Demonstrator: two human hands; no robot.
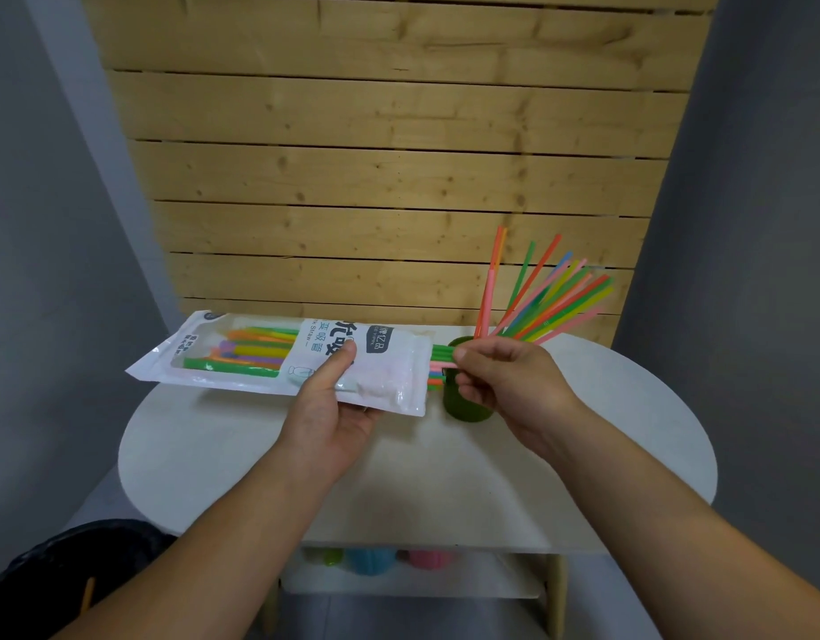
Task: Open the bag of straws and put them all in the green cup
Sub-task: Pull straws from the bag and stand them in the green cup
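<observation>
**Inspector:** Head view, please. Report both hands.

**Operator:** I see the left hand (327, 399) gripping the straw bag (279, 358) from below, thumb pressed flat on its printed front, fingers hidden under it. The bag is held off the white oval table (205, 459), lying nearly level, its open end pointing right.

**Inspector:** And the right?

**Operator:** The right hand (505, 376) pinches the straw ends (438, 364) that stick out of the bag's open mouth. Thumb and forefinger close on a pink one; I cannot tell how many more it holds.

**Inspector:** Location of the green cup?

**Operator:** The green cup (466, 406) stands upright on the table, just behind and below the right hand, which covers part of its rim. A fan of coloured straws (551, 297) already stands in it, leaning up and to the right.

**Inspector:** Contents remaining in the bag?

**Operator:** Through the clear window I note green, yellow, orange and purple straws lying lengthwise.

**Inspector:** Surroundings?

**Operator:** A wooden slat panel (399, 154) rises behind the table. On the shelf below the tabletop I make out blurred round items (369, 560), green, blue and pink.
</observation>
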